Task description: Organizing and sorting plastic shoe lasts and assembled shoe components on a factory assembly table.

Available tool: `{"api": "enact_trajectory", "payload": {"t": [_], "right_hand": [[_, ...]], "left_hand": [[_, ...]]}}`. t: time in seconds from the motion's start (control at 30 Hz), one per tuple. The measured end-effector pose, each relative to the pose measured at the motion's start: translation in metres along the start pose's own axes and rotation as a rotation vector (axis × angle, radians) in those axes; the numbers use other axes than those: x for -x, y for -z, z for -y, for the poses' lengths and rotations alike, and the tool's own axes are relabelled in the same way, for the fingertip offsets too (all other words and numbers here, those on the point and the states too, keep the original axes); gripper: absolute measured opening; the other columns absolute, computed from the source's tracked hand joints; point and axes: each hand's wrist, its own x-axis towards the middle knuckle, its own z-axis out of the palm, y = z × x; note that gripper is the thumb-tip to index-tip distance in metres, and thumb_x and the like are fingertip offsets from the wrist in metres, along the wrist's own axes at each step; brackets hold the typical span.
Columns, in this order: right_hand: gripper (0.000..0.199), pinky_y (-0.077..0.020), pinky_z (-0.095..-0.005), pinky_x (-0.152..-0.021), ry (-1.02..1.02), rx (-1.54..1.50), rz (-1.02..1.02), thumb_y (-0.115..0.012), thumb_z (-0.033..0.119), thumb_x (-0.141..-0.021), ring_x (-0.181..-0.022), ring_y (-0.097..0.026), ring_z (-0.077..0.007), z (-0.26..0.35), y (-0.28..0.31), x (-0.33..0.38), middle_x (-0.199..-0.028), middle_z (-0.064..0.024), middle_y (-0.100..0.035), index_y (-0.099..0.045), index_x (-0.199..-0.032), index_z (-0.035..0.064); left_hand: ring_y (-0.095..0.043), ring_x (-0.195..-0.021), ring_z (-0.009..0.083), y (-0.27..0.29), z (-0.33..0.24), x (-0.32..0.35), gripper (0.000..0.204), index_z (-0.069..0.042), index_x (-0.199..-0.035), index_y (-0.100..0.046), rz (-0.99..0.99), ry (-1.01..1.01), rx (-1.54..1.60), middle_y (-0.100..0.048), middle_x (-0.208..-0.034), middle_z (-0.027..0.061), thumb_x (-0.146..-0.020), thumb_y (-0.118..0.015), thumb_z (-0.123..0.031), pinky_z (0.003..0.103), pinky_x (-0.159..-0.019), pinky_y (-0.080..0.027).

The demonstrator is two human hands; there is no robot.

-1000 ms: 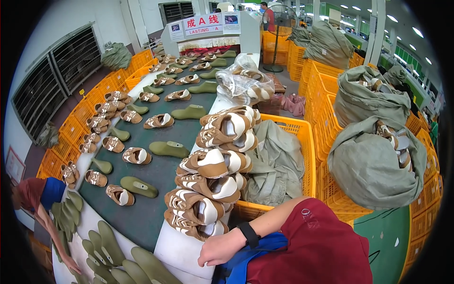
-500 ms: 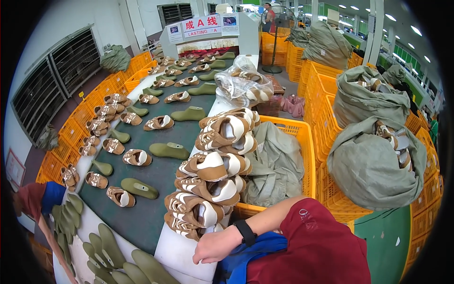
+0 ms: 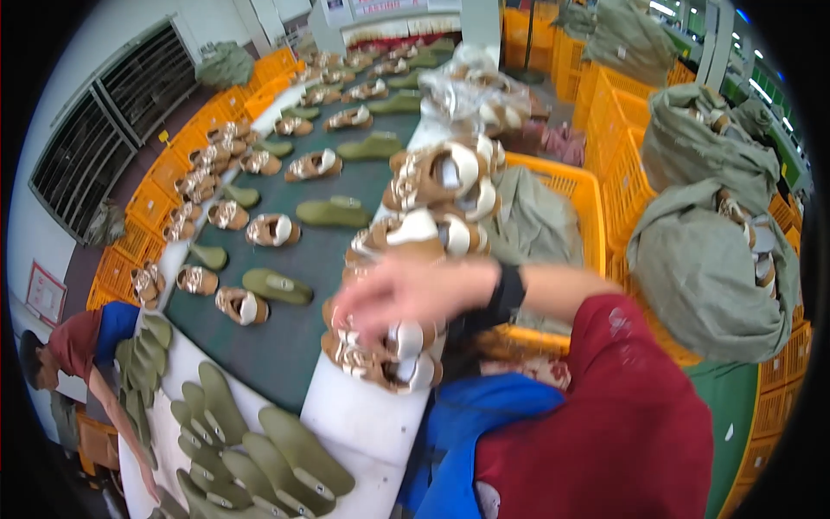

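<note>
Right hand (image 3: pixel 393 298), mid-frame: smeared by motion; finger posture unreadable, contact with the brown shoes (image 3: pixel 363 367) below can't be told. Hand hides part of that stack. Forearm (image 3: pixel 566 290) covers some of the near side of the orange crate (image 3: pixel 591 208). Maroon sleeve (image 3: pixel 618 389): its lettering blurred. Lower left: co-worker's hand (image 3: pixel 149 486), fingertips indistinct. Green shoe forms (image 3: pixel 281 476): lowest ones cut by bottom edge. Top: sign (image 3: pixel 389 9) sliced off by upper edge. Upper centre: clear bag (image 3: pixel 471 86) veils its contents.
</note>
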Motion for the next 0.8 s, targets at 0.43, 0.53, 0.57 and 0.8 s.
{"api": "enact_trajectory", "payload": {"t": [0.43, 0.53, 0.57, 0.8], "right_hand": [[0.012, -0.0502, -0.0263, -0.061, 0.236, -0.547, -0.475, -0.050, 0.015, -0.091, -0.059, -0.057, -0.0115, 0.091, 0.161, -0.045, -0.066, 0.0022, -0.058, -0.058, -0.093, 0.0068], [0.012, -0.0503, -0.0264, -0.061, 0.248, -0.506, -0.436, -0.050, 0.015, -0.091, -0.060, -0.057, -0.0117, 0.108, 0.162, -0.047, -0.065, 0.0025, -0.057, -0.057, -0.096, 0.0066], [0.013, -0.0501, -0.0261, -0.061, 0.221, -0.453, -0.475, -0.050, 0.015, -0.091, -0.060, -0.057, -0.0117, 0.109, 0.157, -0.049, -0.065, 0.0025, -0.057, -0.056, -0.097, 0.0062], [0.019, -0.0493, -0.0259, -0.067, 0.131, -0.178, -0.279, -0.054, 0.015, -0.089, -0.063, -0.056, -0.0114, 0.098, 0.101, -0.075, -0.068, -0.0001, -0.057, -0.054, -0.105, 0.0048]], "left_hand": [[-0.055, -0.107, 0.0257, -0.078, 0.016, 0.032, 0.041, -0.005, -0.120, -0.052, 0.122, 0.086, 0.017, -0.056, -0.119, 0.0133, -0.086, -0.056, -0.027, 0.034, -0.091, -0.043], [-0.055, -0.107, 0.0257, -0.092, 0.018, 0.038, 0.041, -0.005, -0.120, -0.052, 0.129, 0.091, 0.015, -0.056, -0.119, 0.0133, -0.085, -0.056, -0.027, 0.034, -0.091, -0.043], [-0.055, -0.106, 0.0257, -0.096, 0.018, 0.041, 0.041, -0.005, -0.120, -0.052, 0.129, 0.099, 0.017, -0.056, -0.119, 0.0133, -0.085, -0.056, -0.027, 0.034, -0.091, -0.043], [-0.056, -0.106, 0.0259, -0.115, 0.010, 0.051, 0.042, -0.006, -0.121, -0.052, 0.027, 0.141, 0.033, -0.057, -0.119, 0.0133, -0.085, -0.056, -0.027, 0.034, -0.090, -0.044]]}}
